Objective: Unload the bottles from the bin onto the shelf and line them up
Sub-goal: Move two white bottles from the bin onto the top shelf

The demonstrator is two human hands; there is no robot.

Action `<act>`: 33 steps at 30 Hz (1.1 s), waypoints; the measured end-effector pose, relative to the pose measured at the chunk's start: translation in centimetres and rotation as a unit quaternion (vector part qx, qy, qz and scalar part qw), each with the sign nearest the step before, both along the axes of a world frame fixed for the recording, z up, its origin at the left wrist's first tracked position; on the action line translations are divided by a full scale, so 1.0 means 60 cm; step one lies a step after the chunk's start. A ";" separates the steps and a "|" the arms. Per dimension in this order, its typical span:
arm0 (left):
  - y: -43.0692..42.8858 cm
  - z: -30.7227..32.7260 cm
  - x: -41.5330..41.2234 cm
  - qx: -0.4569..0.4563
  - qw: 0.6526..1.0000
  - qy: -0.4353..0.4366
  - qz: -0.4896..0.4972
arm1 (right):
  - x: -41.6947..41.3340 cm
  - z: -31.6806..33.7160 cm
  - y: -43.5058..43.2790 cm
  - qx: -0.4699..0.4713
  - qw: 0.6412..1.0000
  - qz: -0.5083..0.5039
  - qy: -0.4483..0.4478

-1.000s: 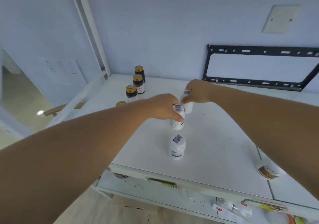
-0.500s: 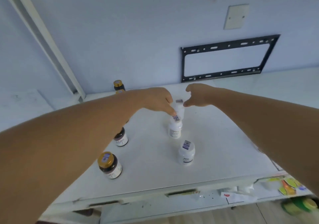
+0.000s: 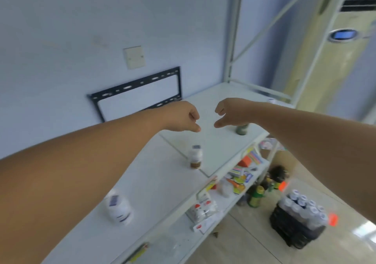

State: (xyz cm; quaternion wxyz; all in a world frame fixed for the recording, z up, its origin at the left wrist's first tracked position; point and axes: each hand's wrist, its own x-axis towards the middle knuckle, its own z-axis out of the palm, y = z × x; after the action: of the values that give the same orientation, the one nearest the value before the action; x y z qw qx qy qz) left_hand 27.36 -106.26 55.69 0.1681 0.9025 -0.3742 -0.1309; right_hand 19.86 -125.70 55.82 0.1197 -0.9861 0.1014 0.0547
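Nearest, a blurred white bottle [image 3: 119,208] with a blue cap sticker stands on the shelf [image 3: 158,192], well short of both grips. Farther, a smaller white bottle [image 3: 195,156] with a brown band stands below the gap between them. Beyond, the left grip [image 3: 181,117] is an empty fist, the right grip [image 3: 230,112] loosely curled and empty — a dark greenish bottle [image 3: 242,129] peeks from under it.

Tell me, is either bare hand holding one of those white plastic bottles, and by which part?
Neither. The left hand and right hand hang empty above the white shelf, clear of the round white plastic bottle standing below.
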 end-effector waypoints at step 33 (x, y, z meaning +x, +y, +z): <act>-1.099 -0.479 -0.172 0.192 0.903 0.139 -0.359 | -0.363 -0.472 -0.887 0.143 0.900 -0.374 0.170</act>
State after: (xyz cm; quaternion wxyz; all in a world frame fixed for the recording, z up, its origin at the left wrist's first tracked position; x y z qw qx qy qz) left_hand 17.02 -172.18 26.93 -0.0168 0.6943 -0.6137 -0.3755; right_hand -1.91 -178.92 27.48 0.2522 -0.8234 0.4727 0.1869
